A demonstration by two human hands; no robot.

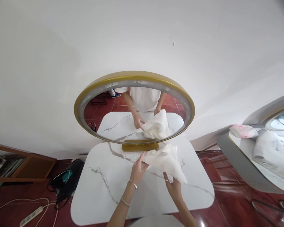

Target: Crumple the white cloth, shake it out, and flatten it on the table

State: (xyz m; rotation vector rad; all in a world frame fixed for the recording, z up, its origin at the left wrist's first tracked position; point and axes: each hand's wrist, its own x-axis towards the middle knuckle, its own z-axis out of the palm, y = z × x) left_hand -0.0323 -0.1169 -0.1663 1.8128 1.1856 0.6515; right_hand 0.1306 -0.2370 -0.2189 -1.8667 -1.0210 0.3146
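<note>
A white cloth (167,160), soft and crumpled, is spread between my two hands above the white marbled table (94,192). My left hand (137,171) has closed on the cloth's left corner, with the index finger stretched along it. At the near edge of the cloth, my right hand (174,189) grips it from below, the thumb and some fingers partly hidden. Just beyond the cloth stands an oval mirror (134,75) with a gold frame, on a gold base (139,146). Both hands and the cloth are reflected in it.
A second table (235,148) at the right carries a pink-and-white packet (243,130) and a printed white fabric item (272,148). On the red floor at the left are a black bag (73,176) and a power strip (32,216) with cables. A wooden cabinet (34,167) stands behind them.
</note>
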